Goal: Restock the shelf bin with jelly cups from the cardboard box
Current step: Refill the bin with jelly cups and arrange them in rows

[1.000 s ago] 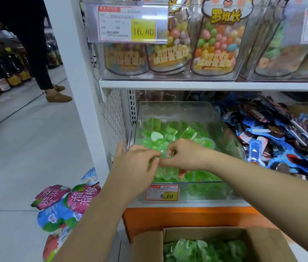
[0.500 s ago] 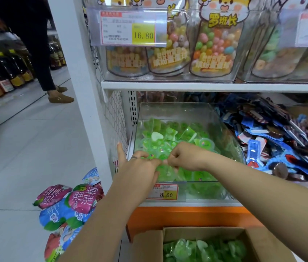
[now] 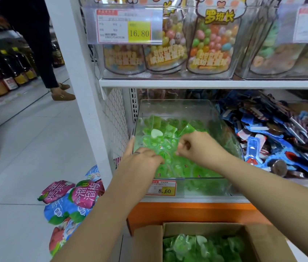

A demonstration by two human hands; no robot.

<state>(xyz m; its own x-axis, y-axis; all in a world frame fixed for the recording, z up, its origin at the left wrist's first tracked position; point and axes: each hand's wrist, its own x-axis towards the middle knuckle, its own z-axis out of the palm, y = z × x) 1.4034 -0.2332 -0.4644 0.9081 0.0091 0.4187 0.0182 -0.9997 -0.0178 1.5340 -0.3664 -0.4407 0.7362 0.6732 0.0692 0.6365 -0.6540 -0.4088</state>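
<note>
Clear, open-topped shelf bin (image 3: 177, 107) sits roughly half full of green jelly cups (image 3: 170, 127), one cluster pinched above the pile between left hand (image 3: 140, 164) and right hand (image 3: 198, 146), while the open cardboard box (image 3: 147, 242) below holds more of them.
</note>
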